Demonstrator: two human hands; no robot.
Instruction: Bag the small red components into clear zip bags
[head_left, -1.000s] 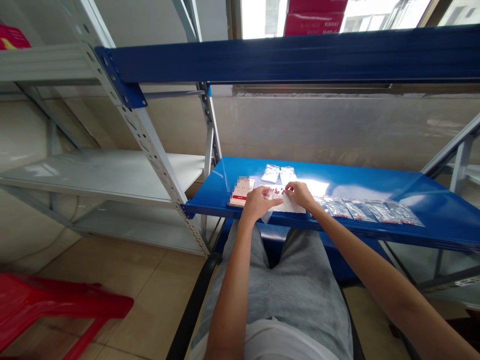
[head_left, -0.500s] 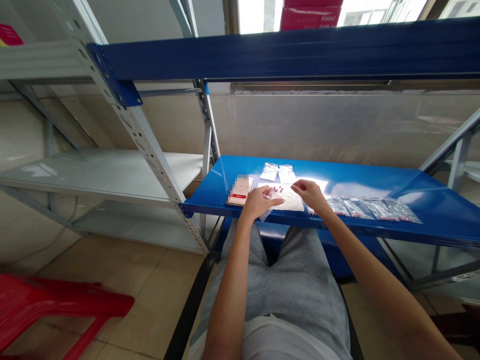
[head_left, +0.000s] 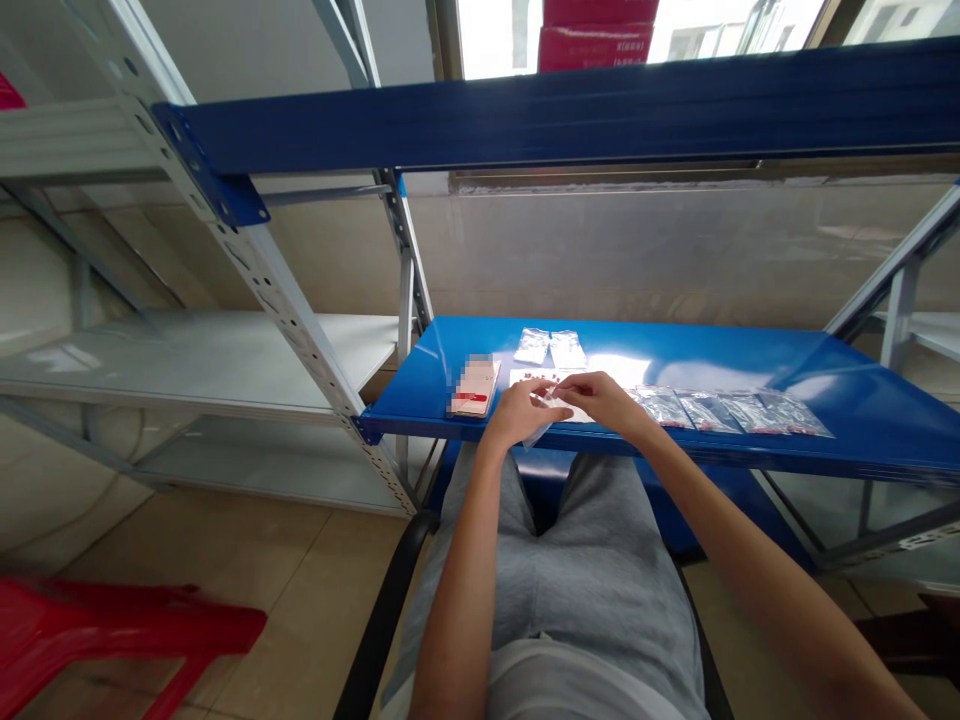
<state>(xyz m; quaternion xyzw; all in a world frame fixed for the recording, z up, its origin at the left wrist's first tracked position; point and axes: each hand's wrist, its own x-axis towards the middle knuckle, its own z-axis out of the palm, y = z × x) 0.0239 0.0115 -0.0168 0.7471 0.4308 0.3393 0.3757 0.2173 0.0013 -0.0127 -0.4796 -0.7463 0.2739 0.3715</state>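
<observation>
My left hand [head_left: 519, 412] and my right hand [head_left: 595, 395] meet at the front edge of the blue shelf [head_left: 862, 440]. The left hand pinches a small clear plastic bag [head_left: 541, 425] that hangs over the shelf's edge. My right hand's fingertips are pinched together at the mouth of that bag; what they hold is too small to make out. Under the hands lies a white sheet [head_left: 527, 379] with several small red pieces on it.
A row of filled clear bags [head_left: 731, 411] lies right of my hands. Two empty bags [head_left: 550, 347] lie behind the sheet, and a card [head_left: 475, 386] lies to the left. A grey shelf unit [head_left: 187, 350] stands left; a red stool [head_left: 112, 630] is on the floor.
My right hand has moved left from the white sheet to the clear bag in my left hand. The view has shifted slightly to the right.
</observation>
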